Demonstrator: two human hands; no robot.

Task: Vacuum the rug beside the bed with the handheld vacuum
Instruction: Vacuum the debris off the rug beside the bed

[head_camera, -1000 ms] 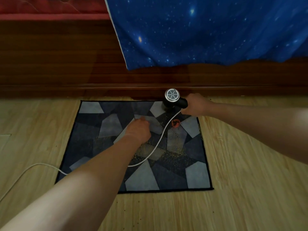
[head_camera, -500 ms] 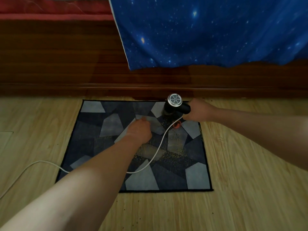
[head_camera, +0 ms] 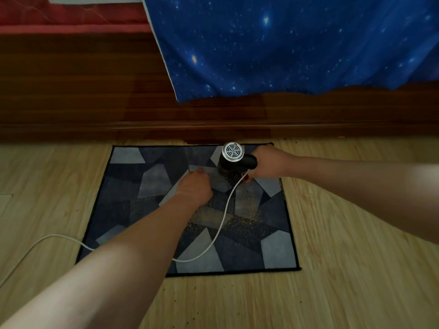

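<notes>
Wooden floor (head_camera: 344, 233) by the bed (head_camera: 95, 91) carries one rug (head_camera: 154, 181), and near its far right corner the outstretched right hand (head_camera: 268, 162) wraps its fingers round the one vacuum (head_camera: 234, 160), nozzle down on the pile. One white cord (head_camera: 223, 224) loops from it over scattered crumbs (head_camera: 237, 224) and under the left forearm; the left hand (head_camera: 193, 186) rests knuckles-up on the rug beside the nozzle, fingers tucked, grip impossible to tell.

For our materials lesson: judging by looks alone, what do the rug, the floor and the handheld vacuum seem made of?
The rug: flat textile, matt, by its bound black edge and soft printed patches. The floor: wood or wood-look laminate, slight sheen, with plank seams and grain. The handheld vacuum: probably black plastic, smooth; its round grille looks silvery, metal or plastic.
</notes>
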